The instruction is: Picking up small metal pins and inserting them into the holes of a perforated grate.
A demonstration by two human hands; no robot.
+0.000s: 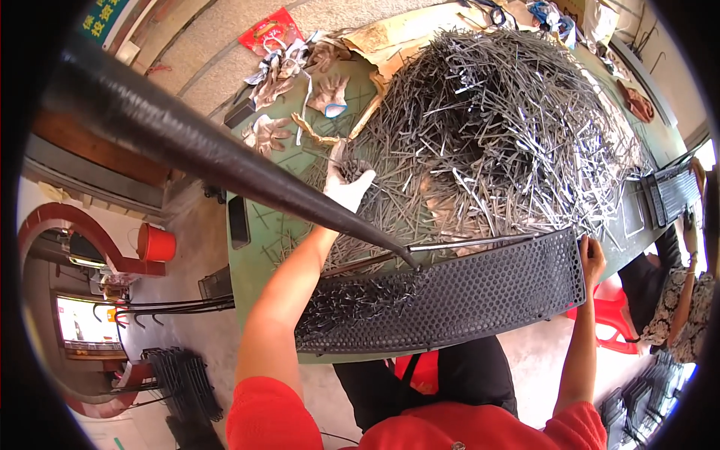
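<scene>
A long black perforated panel [502,285] lies along the table's near edge, its face covered in round holes. Short black strips [360,300] stand bunched in its left part. At the panel's right end, my bare right hand [592,260] grips the edge. My left hand [349,184], in a whitish glove, is at the left side of a big heap of thin black strips [502,127]. Its fingers and thumb curl round a small bunch of these strips. A dark pole [225,154] slants across the view, its thin end over the panel.
Several work gloves [328,94], a red packet [271,31] and a phone [238,222] lie on the green table [259,262]. Left on the floor stands a red bucket [156,243]. Hooked black rods [172,305] jut out left. Another person [679,300] is at the right.
</scene>
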